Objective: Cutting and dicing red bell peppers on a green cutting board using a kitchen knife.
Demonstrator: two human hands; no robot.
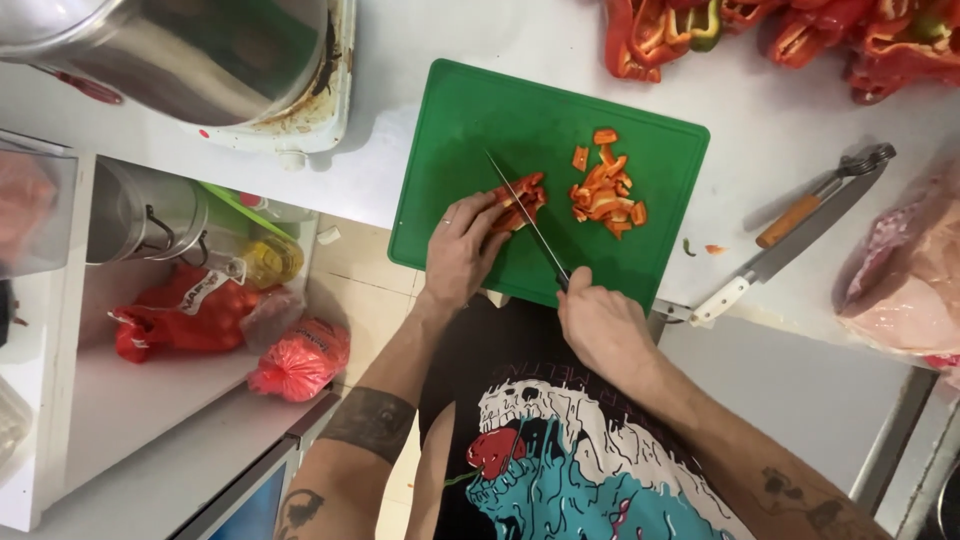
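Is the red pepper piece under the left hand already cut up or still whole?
Partly cut: left hand pins the pepper piece, knife blade across it; diced bits lie apart.

White worktop [420, 40]: green cutting board [480, 120], two spare knives [800, 235], red pepper halves [790, 35], poss. bagged meat [905, 275] at rt edge.

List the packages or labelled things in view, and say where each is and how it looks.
Red plastic bag: lower shelf at left, crumpled, white label patch.
Pink-red mesh bag: beside it, round, knotted.
Bottle: behind the bags, lying down, yellow liquid.
Clear bag: table at right, pink contents.
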